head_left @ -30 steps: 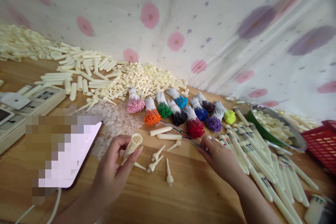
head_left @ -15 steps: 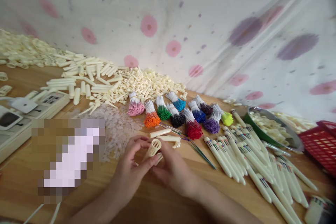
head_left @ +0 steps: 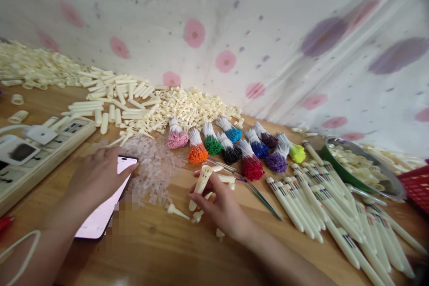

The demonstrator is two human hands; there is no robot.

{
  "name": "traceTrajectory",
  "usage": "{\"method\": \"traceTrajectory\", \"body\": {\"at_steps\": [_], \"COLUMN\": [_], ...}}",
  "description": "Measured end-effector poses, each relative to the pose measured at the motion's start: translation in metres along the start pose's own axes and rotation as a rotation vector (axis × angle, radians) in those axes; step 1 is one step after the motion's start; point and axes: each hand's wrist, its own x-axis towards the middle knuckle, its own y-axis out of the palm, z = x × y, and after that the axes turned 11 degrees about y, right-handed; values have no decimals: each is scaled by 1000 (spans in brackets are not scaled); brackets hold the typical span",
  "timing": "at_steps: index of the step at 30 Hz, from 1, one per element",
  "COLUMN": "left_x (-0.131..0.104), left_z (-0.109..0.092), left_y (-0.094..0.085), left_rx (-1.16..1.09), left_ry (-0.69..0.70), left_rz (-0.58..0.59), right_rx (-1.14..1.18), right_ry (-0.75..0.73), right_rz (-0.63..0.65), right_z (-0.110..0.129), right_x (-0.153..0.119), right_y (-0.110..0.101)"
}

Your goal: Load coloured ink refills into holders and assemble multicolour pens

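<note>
My right hand [head_left: 223, 205] holds a cream pen barrel piece [head_left: 203, 181], its slotted end tilted up. Just below it, a small cream pen tip part [head_left: 178, 211] and other little cream parts lie on the wooden table. My left hand [head_left: 100, 174] is open and reaches over a smartphone [head_left: 95, 221] with a lit screen, covering part of it. Its thumb points toward a heap of small clear plastic pieces [head_left: 154, 165]. Behind my right hand are bundles of refills in several colours, among them an orange bundle [head_left: 197, 149] and a red bundle [head_left: 251, 165].
A power strip [head_left: 67, 143] with plugged-in chargers stands at left. Cream tubes [head_left: 117, 94] and small parts are heaped along the patterned curtain. Tweezers [head_left: 264, 201] and assembled multicolour pens [head_left: 288, 203] lie at right, near a green-sided bowl [head_left: 330, 161] and a red basket [head_left: 415, 187].
My left hand has let go of the barrel piece and moved left over the phone. My right hand keeps the piece. Small cream parts now show on the table below it.
</note>
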Motion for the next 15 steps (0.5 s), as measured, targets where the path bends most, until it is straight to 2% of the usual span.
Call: {"method": "traceTrajectory", "body": {"at_steps": [1,3,7,11,15], "left_x": [-3,-8,-11,-3,5], "left_z": [-2,-7,-12,-15,-23], "left_y": [3,8,7,5,3], "left_rx": [117,268,279,280,325], "left_ry": [17,38,10,-128,-187], "left_rz": [116,238,300,493,632], "right_rx": [-7,-26,-58,-100,-140], "right_ry": [3,11,31,40,32], "right_rz": [6,13,16,10,11], "right_z": [-1,-3,-7,-11,-16], "right_x": [1,2,4,6,7], "right_y": [1,2,1,1,3]}}
